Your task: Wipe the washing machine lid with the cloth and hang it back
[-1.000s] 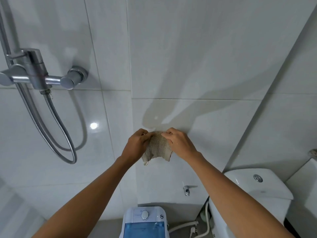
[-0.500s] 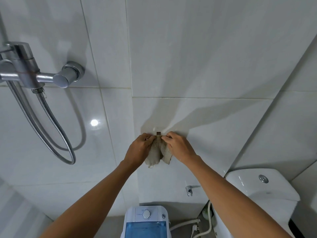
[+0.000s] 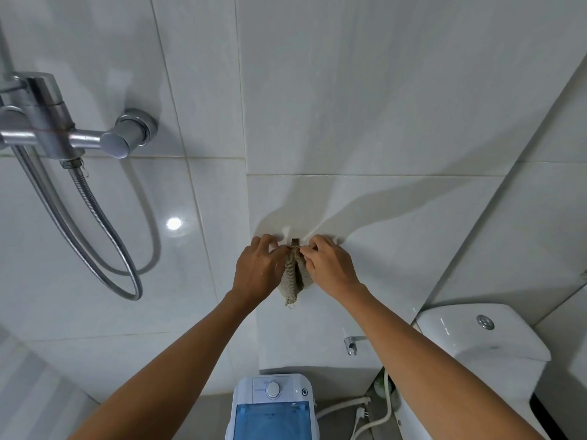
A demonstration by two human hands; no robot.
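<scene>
— Biggest first? White tiled wall (image 3: 365, 90) across nearly everything, glossy, with grey seams.

— Then, lower right, a white toilet tank (image 3: 482, 341) with a round button on top. Lower middle, a washing machine (image 3: 273, 404), white with a blue see-through lid (image 3: 270, 420) and a dial near the back edge.

— Far left?

— Metal shower mixer (image 3: 57, 125) fixed to the wall, with a ribbed hose (image 3: 104, 236) looping down below it.

— And the arms?

— Both bare, reaching up from the bottom edge to the wall. Left hand (image 3: 259, 273) and right hand (image 3: 328, 269) level with each other, just apart, fingertips of each pinching the top edge of a cloth (image 3: 293, 276).

— Where exactly?

— Between the two hands, against the tile, straight above the washing machine. Beige, ribbed, bunched at the top, hanging down in folds to a frayed corner.

— Smallest?

— A small dark hook (image 3: 295, 242) on the tile, right at the cloth's top edge. On it or only touching: cannot tell.
</scene>
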